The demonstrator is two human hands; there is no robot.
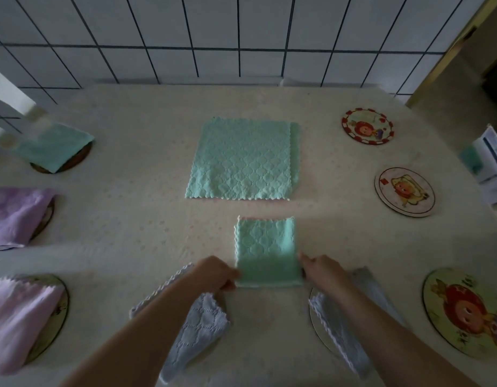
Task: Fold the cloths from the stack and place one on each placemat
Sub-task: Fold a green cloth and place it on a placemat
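Two bare hands meet at the near edge of a folded green cloth (265,251) lying flat on the worktop (130,169) in the head view. The left hand (216,273) pinches the cloth's near left corner and the right hand (322,269) pinches its near right corner, each grip closed on the fabric. Beyond it, apart, lies the stack of green cloths (241,159), spread flat, with a second layer showing along its right side. On the left, three round placemats each carry a folded cloth: a green one (53,146) at the far end, a purple one (15,216) in the middle, a pale pink one (17,319) nearest. Under the forearms, two white cloths (198,328) rest on placemats. On the right, three picture placemats (405,191) lie bare.
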